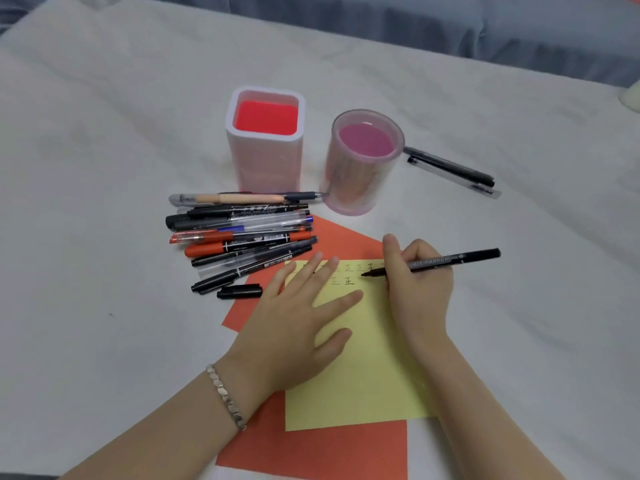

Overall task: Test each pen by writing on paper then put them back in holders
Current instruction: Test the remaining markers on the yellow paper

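On the pale yellow sheet of paper (363, 375) the right hand (420, 275) pinches a black double-ended marker (460, 258) between thumb and curled fingers. The forearm runs up from the lower right. The marker's barrel slants up to the right, and its bare tip sits at the paper just right of the second row of small handwritten characters. The left hand (294, 323) lies flat on the same sheet, palm down and fingers spread and straight, with a silver link bracelet (225, 396) at its wrist.

The yellow sheet lies on a larger orange sheet of paper (311, 452), on a white cloth (104, 168). Just beyond the left fingertips is a loose pile of black, red, blue and clear pens (242, 237), lying roughly side by side. A separate black pen cap (239, 291) lies at the pile's near edge, close to the left hand.

Behind the pile stand a square white pen holder with a red inside (265, 164) and, to its right, a round translucent pink pen holder (356, 181). No pens show inside either. Two black-and-clear pens (450, 171) lie together on the cloth right of the round holder.
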A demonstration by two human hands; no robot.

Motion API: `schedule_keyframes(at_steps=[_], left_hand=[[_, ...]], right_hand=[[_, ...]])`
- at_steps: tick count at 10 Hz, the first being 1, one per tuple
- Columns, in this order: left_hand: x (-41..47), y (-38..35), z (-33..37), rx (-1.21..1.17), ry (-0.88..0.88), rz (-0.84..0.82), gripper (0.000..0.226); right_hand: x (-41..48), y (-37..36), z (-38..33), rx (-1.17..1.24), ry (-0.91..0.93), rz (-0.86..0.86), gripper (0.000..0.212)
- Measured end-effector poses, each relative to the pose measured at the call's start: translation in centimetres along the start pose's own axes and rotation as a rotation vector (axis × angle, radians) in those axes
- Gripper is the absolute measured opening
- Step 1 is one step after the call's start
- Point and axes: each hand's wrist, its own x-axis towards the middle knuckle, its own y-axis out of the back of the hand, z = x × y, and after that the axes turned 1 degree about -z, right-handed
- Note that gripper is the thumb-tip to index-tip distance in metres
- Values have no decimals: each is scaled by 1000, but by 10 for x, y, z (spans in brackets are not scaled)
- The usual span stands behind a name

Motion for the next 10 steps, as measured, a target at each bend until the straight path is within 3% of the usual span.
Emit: schedule_keyframes(at_steps=[5, 10], left_hand=[[-2, -1, 1, -59, 8, 30, 44], [-1, -2, 0, -62, 15, 34, 44]], right_hand=[[-4, -6, 15, -57, 144, 37, 42], [-2, -6, 17, -74, 136, 65, 33]])
